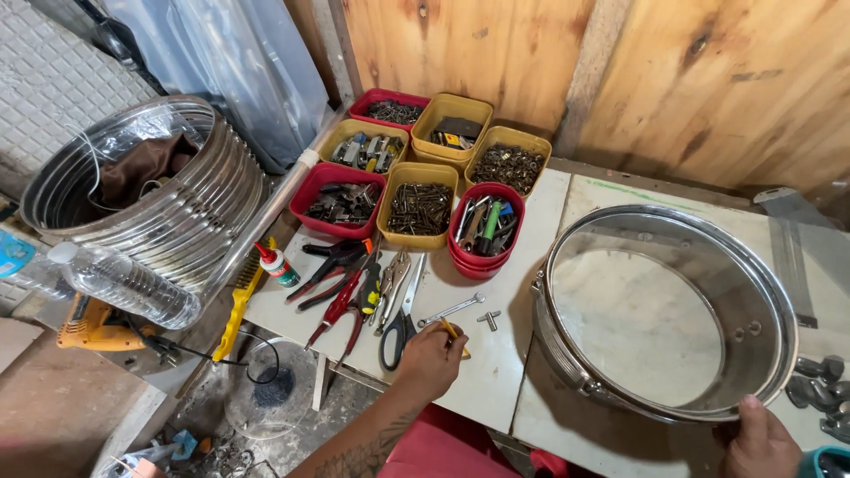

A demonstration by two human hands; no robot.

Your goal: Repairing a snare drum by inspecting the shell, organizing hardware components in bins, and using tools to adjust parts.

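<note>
My left hand (431, 359) rests at the near edge of the white worktable (496, 372), fingers closed on a small yellow pencil-like tool (452, 334). Just beyond it lie a silver wrench (452, 310), a small metal key (489, 319), scissors (400, 317) and red-handled pliers (341, 305). My right hand (761, 441) grips the near rim of a shiny metal drum shell (666, 312) that lies flat on the table's right half.
Red and yellow bins (418, 209) of screws and hardware fill the table's back left; a round red tub (485, 228) holds tools. A stack of metal shells (155, 190), a water bottle (124, 283), an orange drill (88, 327) and a yellow brush (237, 310) sit left. Wooden wall behind.
</note>
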